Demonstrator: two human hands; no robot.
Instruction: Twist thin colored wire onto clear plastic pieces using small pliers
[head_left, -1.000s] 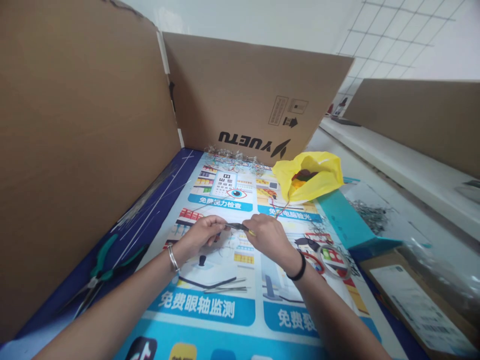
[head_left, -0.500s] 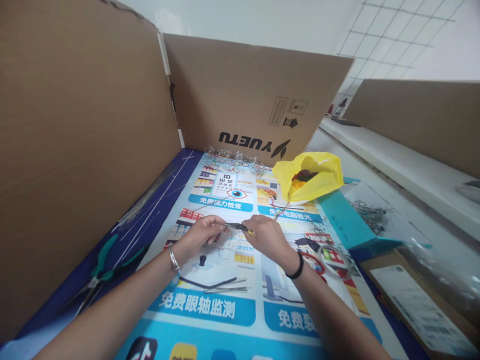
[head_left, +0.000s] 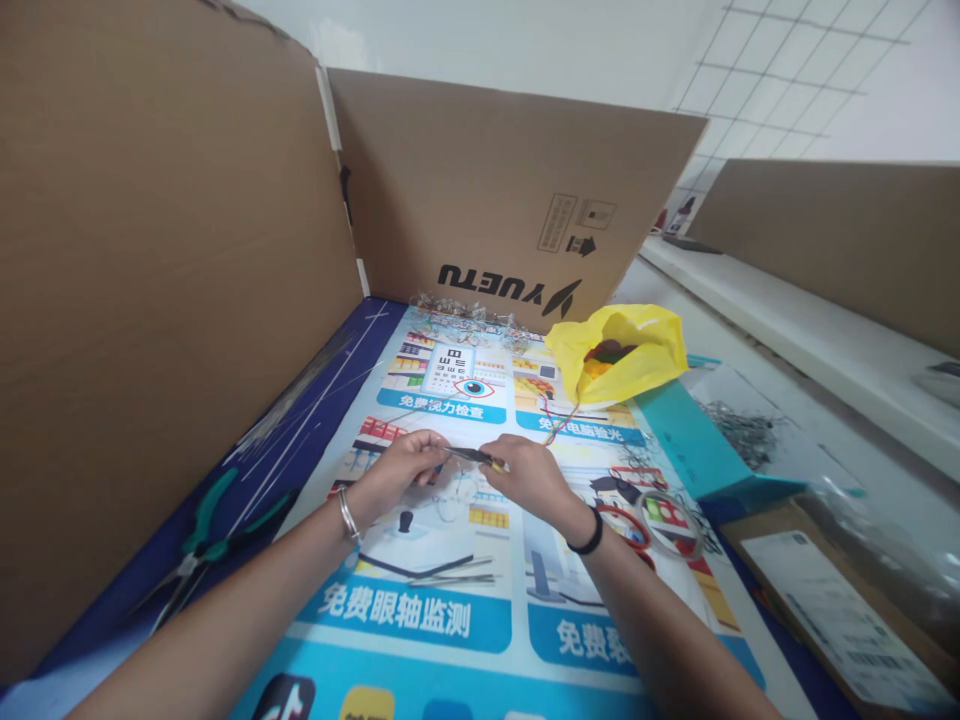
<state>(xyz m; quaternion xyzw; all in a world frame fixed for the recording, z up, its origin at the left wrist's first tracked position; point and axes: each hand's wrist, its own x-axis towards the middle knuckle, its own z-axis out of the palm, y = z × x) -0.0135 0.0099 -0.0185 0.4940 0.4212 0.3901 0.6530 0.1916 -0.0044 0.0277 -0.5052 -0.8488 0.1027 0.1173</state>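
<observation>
My right hand (head_left: 525, 472) is closed round the yellow-and-dark handles of small pliers (head_left: 471, 455), whose narrow jaws point left. Their tips reach the fingers of my left hand (head_left: 409, 465), which are pinched together. Between these fingers is a thin wire (head_left: 448, 508), faint to see, with a loop hanging just below the hands. Both hands are over the printed poster sheet (head_left: 495, 520). Short straight wire pieces (head_left: 457, 575) lie on the sheet nearer to me.
Green-handled pliers (head_left: 201, 540) lie at the left beside long straight wires (head_left: 277, 410). Tangled wire pieces (head_left: 472, 315) line the back. To the right are a yellow bag (head_left: 645, 370), wire spools (head_left: 671, 525) and a teal box (head_left: 697, 450). Cardboard walls (head_left: 495, 180) stand behind and left.
My right hand and the small pliers have shifted slightly left, the jaws now closer to my left fingers. My left hand has hardly moved.
</observation>
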